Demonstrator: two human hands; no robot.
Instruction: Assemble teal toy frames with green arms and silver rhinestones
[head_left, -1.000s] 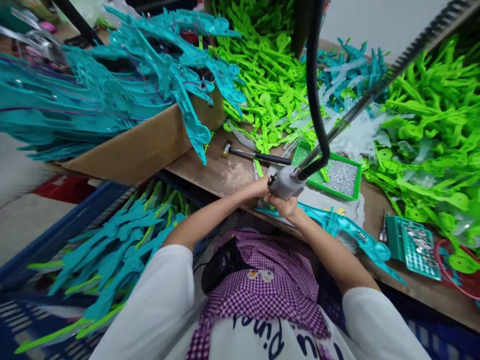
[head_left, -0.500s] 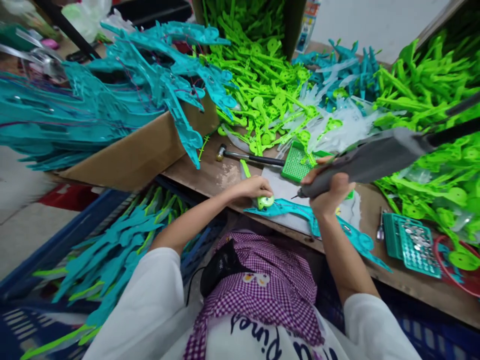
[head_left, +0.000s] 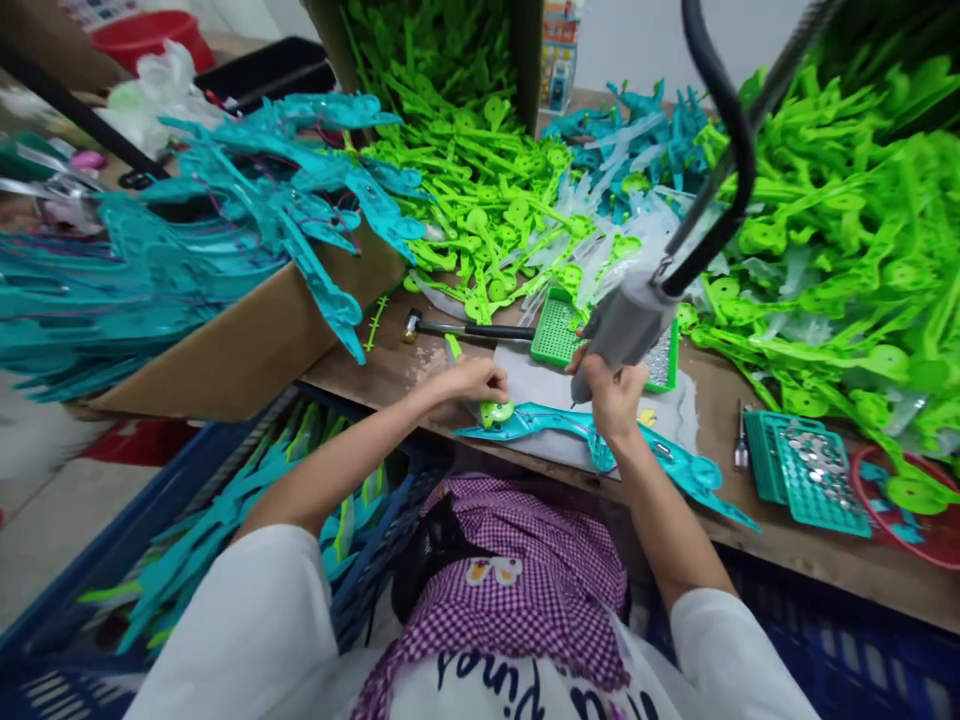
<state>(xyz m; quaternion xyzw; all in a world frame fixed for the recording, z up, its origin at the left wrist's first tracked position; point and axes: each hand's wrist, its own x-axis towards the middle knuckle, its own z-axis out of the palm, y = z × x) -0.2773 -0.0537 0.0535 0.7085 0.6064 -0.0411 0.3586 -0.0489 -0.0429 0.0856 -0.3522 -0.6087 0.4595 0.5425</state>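
My right hand (head_left: 616, 398) is wrapped round a grey electric screwdriver (head_left: 628, 322), its body tilted and its bit pointing down just above the workpiece. A long turquoise plastic part (head_left: 559, 420) lies along the table's front edge on a white sheet (head_left: 679, 405). My left hand (head_left: 478, 380) is closed on a lime-green plastic part with a round end (head_left: 495, 413), pressed against the left end of the turquoise part. The fingertips partly cover the green part. The screwdriver's bit is apart from the round end, to its right.
A hammer (head_left: 487, 330) and a green basket (head_left: 555, 325) lie behind the workpiece. Piles of lime-green parts (head_left: 480, 220) fill the back. At right are teal trays (head_left: 821, 475) of small metal pieces and a red basin (head_left: 911, 540). A cardboard box (head_left: 247, 350) holds turquoise parts at left.
The screwdriver has swung from nearly level to steeply tilted, its bit now pointing downward. My left hand stays on the green part. The whole view has shifted slightly.
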